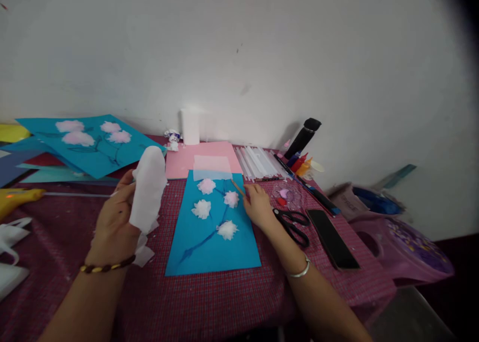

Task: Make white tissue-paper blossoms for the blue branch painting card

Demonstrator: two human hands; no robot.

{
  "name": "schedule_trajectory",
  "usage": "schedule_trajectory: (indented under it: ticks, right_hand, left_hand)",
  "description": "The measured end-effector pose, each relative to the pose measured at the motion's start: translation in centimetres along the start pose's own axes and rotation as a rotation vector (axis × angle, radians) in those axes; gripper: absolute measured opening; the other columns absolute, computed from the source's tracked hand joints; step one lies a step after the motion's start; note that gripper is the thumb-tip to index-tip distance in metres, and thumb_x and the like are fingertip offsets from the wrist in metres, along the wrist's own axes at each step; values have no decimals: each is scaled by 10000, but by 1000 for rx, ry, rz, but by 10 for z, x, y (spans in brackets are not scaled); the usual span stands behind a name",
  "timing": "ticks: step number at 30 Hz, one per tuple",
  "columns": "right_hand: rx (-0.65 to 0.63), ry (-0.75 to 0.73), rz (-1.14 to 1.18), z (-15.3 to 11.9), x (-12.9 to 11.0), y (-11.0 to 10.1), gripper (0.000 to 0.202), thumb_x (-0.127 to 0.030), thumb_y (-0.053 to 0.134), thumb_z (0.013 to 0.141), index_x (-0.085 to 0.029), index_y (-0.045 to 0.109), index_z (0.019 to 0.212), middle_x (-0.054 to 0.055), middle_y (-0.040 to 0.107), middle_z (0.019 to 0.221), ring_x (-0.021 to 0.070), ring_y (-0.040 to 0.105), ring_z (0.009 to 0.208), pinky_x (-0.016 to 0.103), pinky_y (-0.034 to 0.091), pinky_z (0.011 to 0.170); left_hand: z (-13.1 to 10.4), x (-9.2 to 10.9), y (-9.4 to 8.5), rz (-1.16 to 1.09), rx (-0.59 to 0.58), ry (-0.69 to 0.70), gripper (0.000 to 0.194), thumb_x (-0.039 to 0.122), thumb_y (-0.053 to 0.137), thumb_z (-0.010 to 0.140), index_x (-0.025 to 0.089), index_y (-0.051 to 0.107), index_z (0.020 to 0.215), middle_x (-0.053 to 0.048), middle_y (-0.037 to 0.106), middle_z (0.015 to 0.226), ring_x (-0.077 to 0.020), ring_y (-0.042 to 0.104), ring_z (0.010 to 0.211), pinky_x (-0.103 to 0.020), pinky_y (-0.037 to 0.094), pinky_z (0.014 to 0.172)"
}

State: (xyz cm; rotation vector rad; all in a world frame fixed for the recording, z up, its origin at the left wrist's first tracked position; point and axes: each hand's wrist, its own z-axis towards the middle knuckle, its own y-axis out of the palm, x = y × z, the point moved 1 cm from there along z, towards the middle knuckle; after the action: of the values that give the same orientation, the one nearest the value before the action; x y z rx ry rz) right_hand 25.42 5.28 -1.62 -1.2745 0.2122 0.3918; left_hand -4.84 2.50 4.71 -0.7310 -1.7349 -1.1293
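Raised at the left, my left hand (118, 215) is closed on a folded piece of white tissue paper (149, 187), which stands up above its fingers. Smaller white paper scraps (144, 252) lie below it by the wrist. A blue sheet of paper (209, 257) lies flat before me, with a painted dark branch (204, 242) and crumpled tissue flowers (202, 209) in white and pale pink. At the sheet's upper right edge, my right hand (259, 206) pinches a thin brown stick (238, 187), its tip over the paper. Whether the stick is a brush or a pencil does not show.
Black scissors (294, 225) and a phone (333, 240) lie right of the sheet, near white glue sticks (258, 162) and paint bottles (301, 163). Pink paper (179, 160) sits behind. Another blue flower picture (101, 155) and a yellow glue gun (18, 200) are at the left.
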Motion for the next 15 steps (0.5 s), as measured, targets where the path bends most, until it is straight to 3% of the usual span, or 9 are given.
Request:
schedule_trajectory:
  ticks: [3, 5, 7, 10, 12, 15]
  right_hand:
    - [130, -119, 160, -2, -6, -12, 326, -150, 500, 811, -168, 600, 1121, 122, 621, 1126, 255, 558, 1072, 404, 426, 938]
    - [126, -147, 301, -5, -11, -18, 261, -191, 512, 831, -176, 617, 1069, 103, 651, 1068, 237, 584, 1037, 401, 432, 931]
    - [29, -153, 429, -8, -19, -22, 310, -251, 563, 830, -177, 596, 1129, 99, 657, 1085, 238, 585, 1066, 426, 408, 966]
    - [-205, -166, 686, -14, -33, -24, 704, -356, 705, 742, -185, 413, 1360, 134, 590, 1243, 257, 524, 1190, 467, 371, 1011]
    - [-342, -193, 962, -17, -44, -22, 920, -432, 769, 665, -214, 304, 1428, 143, 536, 1320, 254, 508, 1216, 453, 390, 1002]
    - [-450, -161, 1432, -21, -59, -14, 880, -537, 776, 614, -235, 410, 1355, 113, 582, 1268, 231, 588, 1106, 410, 456, 937]
  left_hand:
    - [-3, -3, 6, -42, -62, 9, 405, 149, 633, 692, 270, 585, 1076, 36, 638, 763, -117, 554, 524, -216, 448, 455]
    - [-9, -3, 14, 86, -55, 105, 385, 140, 647, 651, 238, 603, 1021, 24, 649, 807, -104, 544, 530, -198, 432, 454]
    - [-21, 0, 25, 304, -121, 213, 319, 156, 649, 646, 217, 633, 959, 1, 662, 869, -113, 568, 592, -191, 431, 477]
    - [-48, 14, 47, 558, -338, 358, 215, 178, 632, 666, 207, 687, 871, -39, 682, 945, -181, 625, 831, -222, 485, 620]
    - [-62, 24, 59, 557, -420, 384, 185, 208, 638, 680, 214, 695, 856, -47, 688, 945, -206, 630, 882, -243, 497, 656]
    - [-64, 27, 66, 431, -394, 326, 241, 285, 660, 711, 223, 658, 945, -36, 681, 955, -187, 637, 784, -238, 483, 590]
